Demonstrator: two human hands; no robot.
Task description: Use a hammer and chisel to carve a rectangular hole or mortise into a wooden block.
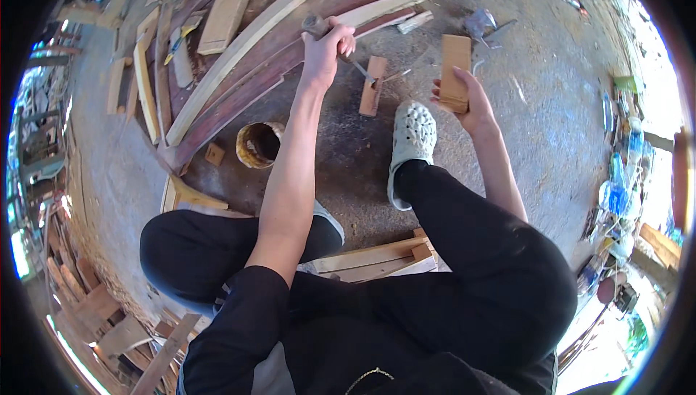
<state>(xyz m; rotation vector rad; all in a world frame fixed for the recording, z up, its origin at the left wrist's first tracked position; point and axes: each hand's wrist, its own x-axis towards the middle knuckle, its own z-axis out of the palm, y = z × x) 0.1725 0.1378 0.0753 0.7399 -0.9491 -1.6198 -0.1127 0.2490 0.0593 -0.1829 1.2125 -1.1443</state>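
Dusty grey floor (536, 119) spreads around the worker, with timber lying mostly beyond and to the left of the left hand (330, 54). That hand is wrapped around the handle of a slim metal-shafted tool (358, 68), tilted so that the shaft slopes down and rightward from the fist to the small reddish wooden piece (370, 103) on the ground; the slant seems to let the tip meet the wood while the knuckles stay above it. Whether the tip presses in or merely rests at the dark spot cannot be told. The right hand (471, 101) grips a pale wooden block (456, 58) near its lower end, thumb across the face and fingertips at the left edge, a hold that probably steadies the block and leaves most of its length free. Between the two hands, and nearer the body, a pale perforated clog (415, 126) stands near the wooden piece, perhaps for a stable seat. Below the left hand, beside the forearm, sits a yellowish container (250, 154), likely kept within easy reach. Past the left fist, long curved planks (243, 54) lie side by side, presumably set there to leave working space between the hands.
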